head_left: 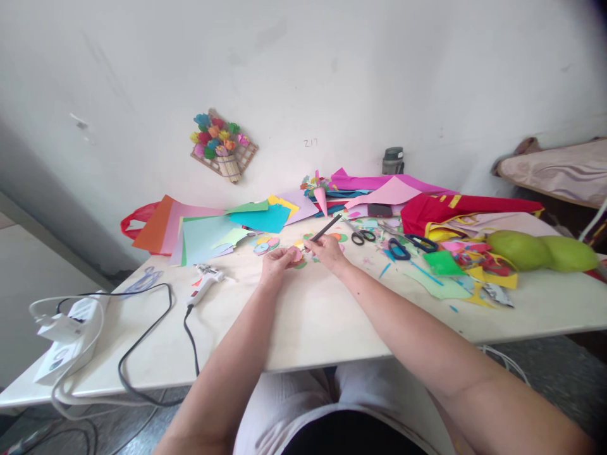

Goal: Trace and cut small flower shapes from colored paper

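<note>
Near the middle of the table, my left hand (279, 260) pinches a small pink paper piece (297, 254). Just to its right, my right hand (328, 251) grips a slim black pen-like stick (327, 227), its upper end slanting up and right. The stick's lower end is close to the pink piece; whether they touch I cannot tell. Small round paper cut-outs (266, 244) in several colours lie left of my hands. Others, green and orange (339, 237), show behind my right hand. Black-handled scissors (363, 237) rest to the right.
On the left are a glue gun (207, 284) with its cord and a power strip (71, 341). Coloured paper sheets (203, 240) line the back. Blue-handled scissors (399, 249), paper scraps (441, 284) and green fruit-like objects (540, 251) lie right. A paper flower cone (320, 196) stands behind.
</note>
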`<move>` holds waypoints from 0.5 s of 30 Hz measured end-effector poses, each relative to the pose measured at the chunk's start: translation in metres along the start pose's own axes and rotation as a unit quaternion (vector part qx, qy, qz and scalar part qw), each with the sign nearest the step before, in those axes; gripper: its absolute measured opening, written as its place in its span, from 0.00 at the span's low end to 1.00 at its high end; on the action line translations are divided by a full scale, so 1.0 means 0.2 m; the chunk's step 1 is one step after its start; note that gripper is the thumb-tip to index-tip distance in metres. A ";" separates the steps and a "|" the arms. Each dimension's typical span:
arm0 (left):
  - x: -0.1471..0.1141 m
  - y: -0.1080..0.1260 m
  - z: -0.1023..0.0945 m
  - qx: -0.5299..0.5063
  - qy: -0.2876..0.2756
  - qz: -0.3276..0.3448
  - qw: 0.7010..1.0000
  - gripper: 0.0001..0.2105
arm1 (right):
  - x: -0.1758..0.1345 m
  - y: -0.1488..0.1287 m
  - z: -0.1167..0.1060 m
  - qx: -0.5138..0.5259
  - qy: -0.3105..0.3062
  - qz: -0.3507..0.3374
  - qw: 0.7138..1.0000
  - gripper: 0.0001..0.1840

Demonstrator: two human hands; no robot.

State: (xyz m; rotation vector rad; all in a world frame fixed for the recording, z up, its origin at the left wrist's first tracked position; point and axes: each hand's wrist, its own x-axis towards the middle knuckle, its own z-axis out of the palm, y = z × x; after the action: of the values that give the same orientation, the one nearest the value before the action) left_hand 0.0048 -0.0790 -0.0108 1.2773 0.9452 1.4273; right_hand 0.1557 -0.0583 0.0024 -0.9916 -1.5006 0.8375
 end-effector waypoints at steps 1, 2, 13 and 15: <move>0.00 0.00 0.00 -0.001 -0.001 0.001 1.000 0.14 | 0.00 0.00 0.00 0.000 0.000 0.002 1.000 0.11; 0.00 0.00 0.00 -0.001 -0.001 0.002 1.000 0.14 | 0.00 0.00 0.00 -0.001 -0.001 0.003 1.000 0.11; 0.00 0.00 0.00 0.005 0.006 0.006 1.000 0.15 | 0.00 0.00 -0.01 -0.011 0.013 0.029 0.999 0.12; 0.00 0.00 0.00 0.008 0.008 0.005 1.000 0.15 | 0.00 0.00 -0.01 -0.008 0.027 0.043 0.999 0.13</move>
State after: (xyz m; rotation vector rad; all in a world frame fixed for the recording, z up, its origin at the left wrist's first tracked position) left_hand 0.0045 -0.0795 -0.0100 1.2859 0.9650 1.4414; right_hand 0.1583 -0.0592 0.0031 -1.0885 -1.4285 0.8542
